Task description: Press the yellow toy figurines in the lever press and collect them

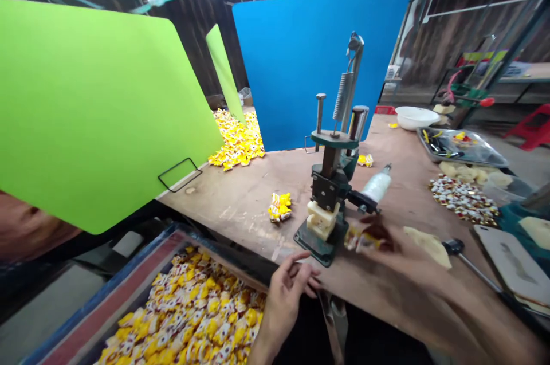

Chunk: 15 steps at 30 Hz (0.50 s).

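My left hand is at the table's front edge, before the hand press, its fingers loosely curled and apart with nothing visible in them. Right of the press base, my right hand is smeared by motion, its fingers closed around small yellow, white and brown plastic figures; how many it holds is unclear. Between the hands stands the green-black hand press with a spring on top. A cream-coloured fixture block sits on its base. Left of it lie a few yellow-and-white figures.
A crate full of figures stands lower left. Green and blue panels rise behind, with a figure heap between. On the right are a metal tray, a pile of small parts, a screwdriver and a phone.
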Tool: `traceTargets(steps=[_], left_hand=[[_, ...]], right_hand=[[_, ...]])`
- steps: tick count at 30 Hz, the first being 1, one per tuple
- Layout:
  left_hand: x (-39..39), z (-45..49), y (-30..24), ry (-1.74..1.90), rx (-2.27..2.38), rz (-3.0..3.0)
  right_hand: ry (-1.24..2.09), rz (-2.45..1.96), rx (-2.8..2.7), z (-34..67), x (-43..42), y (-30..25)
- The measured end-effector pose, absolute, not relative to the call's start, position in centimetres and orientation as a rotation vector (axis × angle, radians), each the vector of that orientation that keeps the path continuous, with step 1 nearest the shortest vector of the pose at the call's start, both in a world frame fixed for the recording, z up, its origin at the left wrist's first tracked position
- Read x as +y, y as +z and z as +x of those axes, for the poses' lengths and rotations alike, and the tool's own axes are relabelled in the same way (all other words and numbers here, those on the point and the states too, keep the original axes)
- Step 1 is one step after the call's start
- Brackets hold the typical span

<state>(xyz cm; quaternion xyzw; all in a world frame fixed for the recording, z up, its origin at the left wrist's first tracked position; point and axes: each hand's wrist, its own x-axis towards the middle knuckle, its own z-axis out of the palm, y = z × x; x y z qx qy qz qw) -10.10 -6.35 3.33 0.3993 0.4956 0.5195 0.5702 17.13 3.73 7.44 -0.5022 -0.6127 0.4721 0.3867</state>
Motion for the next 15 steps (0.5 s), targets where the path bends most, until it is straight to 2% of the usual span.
traceTargets(steps=[3, 6, 9, 15], left_hand=[[-6.0, -9.6, 4.7, 1.133, 0.985, 0.907], [-5.3, -10.1, 5.1, 1.258, 1.075, 0.928], [-4.0, -10.7, 4.1, 1.484, 1.25, 0.981], [-0.1, -6.9, 0.9, 1.738, 1.572, 1.348]], right_hand=[[1.284, -1.042, -1.845, 14.5, -0.5, 7.5], [1.177, -0.912, -1.923, 12.4, -1.8, 8.0], [1.067, -1.044, -1.764, 12.7, -0.8, 7.2], [1.076, -1.277, -1.432, 16.7, 1.0, 3.7]])
